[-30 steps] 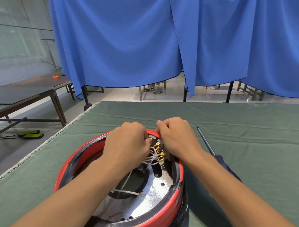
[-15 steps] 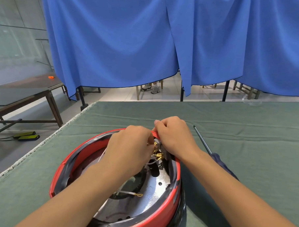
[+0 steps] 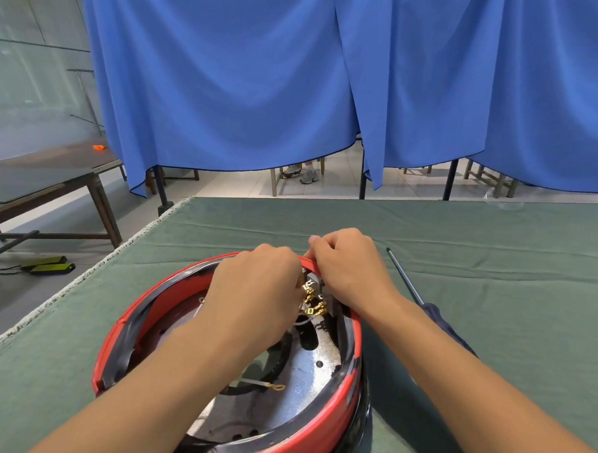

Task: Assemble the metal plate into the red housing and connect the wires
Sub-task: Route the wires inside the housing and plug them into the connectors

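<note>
The round red housing [image 3: 330, 419] lies open side up on the green cloth, close to me. A shiny metal plate [image 3: 315, 377] sits inside it. At the housing's far rim is a grey terminal block with brass wire connectors [image 3: 313, 300]. My left hand [image 3: 253, 289] is closed over the white wires beside those connectors; its fingertips are hidden. My right hand [image 3: 349, 266] grips the far red rim just above the block. One loose white wire with a brass ring lug [image 3: 277, 386] rests on the plate.
A screwdriver [image 3: 405, 279] with a dark blue handle lies on the green cloth [image 3: 493, 286] right of my right forearm. The table's left edge runs diagonally at the left. Blue curtains hang behind, and a dark wooden table [image 3: 53, 181] stands at far left.
My left hand has moved a little further over the connectors toward the far rim, covering more of the white wires. The right hand stays on the rim. My head shifted slightly.
</note>
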`<state>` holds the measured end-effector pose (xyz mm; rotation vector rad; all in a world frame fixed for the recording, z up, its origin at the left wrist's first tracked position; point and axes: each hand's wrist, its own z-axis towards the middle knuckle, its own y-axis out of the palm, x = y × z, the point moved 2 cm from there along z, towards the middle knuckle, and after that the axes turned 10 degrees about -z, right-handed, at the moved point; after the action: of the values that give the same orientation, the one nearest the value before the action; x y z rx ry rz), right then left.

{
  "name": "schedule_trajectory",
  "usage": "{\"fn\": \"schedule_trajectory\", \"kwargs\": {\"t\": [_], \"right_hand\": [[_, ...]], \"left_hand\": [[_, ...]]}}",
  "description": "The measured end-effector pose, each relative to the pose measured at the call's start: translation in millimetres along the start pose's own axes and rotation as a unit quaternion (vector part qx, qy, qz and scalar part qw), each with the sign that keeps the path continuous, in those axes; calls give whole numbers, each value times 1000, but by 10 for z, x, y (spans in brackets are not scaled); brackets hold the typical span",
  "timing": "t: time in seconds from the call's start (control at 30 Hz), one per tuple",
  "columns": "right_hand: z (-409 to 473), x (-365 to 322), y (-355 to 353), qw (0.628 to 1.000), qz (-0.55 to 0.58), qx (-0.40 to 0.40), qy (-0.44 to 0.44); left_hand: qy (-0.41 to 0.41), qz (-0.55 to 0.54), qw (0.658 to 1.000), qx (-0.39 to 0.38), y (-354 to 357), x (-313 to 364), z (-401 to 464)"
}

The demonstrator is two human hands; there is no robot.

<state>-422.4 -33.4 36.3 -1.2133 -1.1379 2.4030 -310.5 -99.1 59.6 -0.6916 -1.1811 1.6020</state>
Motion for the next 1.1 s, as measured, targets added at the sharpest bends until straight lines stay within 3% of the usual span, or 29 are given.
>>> {"fn": "schedule_trajectory", "kwargs": {"t": [1.1], "right_hand": [[-10, 14, 9, 1000, 12, 8, 0]], "left_hand": [[-27, -12, 1000, -4, 24, 31, 5]]}}
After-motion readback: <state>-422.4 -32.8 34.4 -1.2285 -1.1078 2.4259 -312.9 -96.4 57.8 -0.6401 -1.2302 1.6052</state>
